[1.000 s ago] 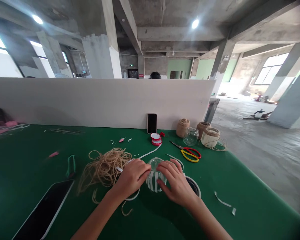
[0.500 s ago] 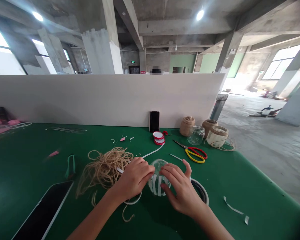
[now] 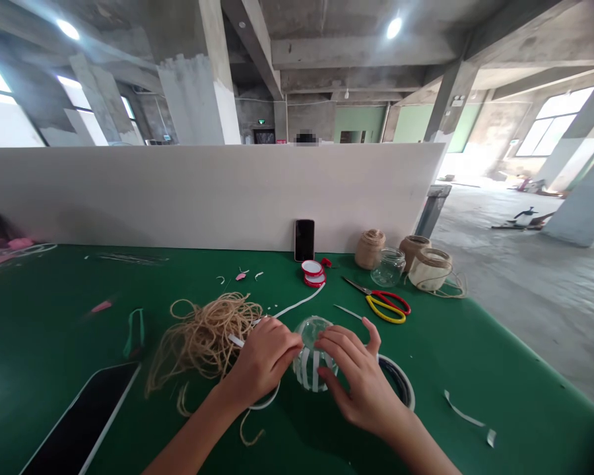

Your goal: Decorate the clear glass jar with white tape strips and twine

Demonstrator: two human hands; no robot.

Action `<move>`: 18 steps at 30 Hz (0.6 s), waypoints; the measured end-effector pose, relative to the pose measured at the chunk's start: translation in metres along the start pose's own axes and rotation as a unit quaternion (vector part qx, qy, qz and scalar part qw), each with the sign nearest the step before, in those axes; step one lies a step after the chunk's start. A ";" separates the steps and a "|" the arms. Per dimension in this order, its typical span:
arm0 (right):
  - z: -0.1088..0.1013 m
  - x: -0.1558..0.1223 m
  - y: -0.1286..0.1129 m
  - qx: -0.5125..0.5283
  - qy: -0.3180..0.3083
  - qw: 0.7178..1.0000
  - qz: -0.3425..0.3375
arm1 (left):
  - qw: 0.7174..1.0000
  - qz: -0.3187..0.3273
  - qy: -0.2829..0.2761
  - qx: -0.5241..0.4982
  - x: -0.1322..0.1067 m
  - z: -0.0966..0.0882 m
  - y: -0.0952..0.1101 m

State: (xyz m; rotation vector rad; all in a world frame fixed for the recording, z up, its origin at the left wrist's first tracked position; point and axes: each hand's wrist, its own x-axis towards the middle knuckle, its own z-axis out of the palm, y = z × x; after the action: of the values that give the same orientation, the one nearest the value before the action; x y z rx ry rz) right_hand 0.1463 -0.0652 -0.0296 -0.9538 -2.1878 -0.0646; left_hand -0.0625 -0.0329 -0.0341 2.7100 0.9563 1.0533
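A clear glass jar with white tape strips running down its side sits between my hands, low over the green table. My left hand has its fingers pressed together at the jar's left edge; any tape end in the pinch is hidden. From the right, my right hand grips the jar, thumb low and fingers near the top, one finger raised. By that raised finger a thin white strip points away. White tape trails from red-rimmed rolls toward my left hand.
Left of my hands lies a heap of jute twine, with a tablet-like dark slab nearer. Scissors and several jars, some twine-wrapped, stand right. A phone leans on the white partition. A tape roll lies beside my right wrist.
My left hand has shifted very slightly left and down at the jar. My right hand keeps nearly the same grip. The view has moved a little.
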 end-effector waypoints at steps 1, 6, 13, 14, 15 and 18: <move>0.000 0.000 0.000 -0.001 -0.001 1.000 -0.001 | 1.000 0.004 0.005 0.001 0.000 0.000 0.000; 0.000 0.001 0.000 -0.004 0.005 1.000 0.001 | 1.000 0.017 0.026 0.004 -0.001 0.003 -0.001; 0.001 -0.001 0.000 -0.002 0.016 1.000 0.000 | 0.994 0.073 0.059 0.062 -0.001 0.003 -0.002; 0.002 -0.001 0.000 0.002 0.013 1.000 0.000 | 0.992 0.084 0.062 0.070 -0.001 0.003 -0.002; 0.002 -0.001 0.001 0.005 0.009 1.000 0.001 | 0.991 0.094 0.061 0.078 -0.001 0.002 -0.002; 0.003 -0.002 0.002 0.009 0.000 1.000 0.006 | 0.987 0.109 0.055 0.102 0.001 -0.001 -0.002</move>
State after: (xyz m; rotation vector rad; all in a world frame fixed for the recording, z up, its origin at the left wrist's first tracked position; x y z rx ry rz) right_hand 0.1465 -0.0646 -0.0338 -0.9569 -2.1791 -0.0403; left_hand -0.0637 -0.0311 -0.0338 3.0094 0.8399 1.2145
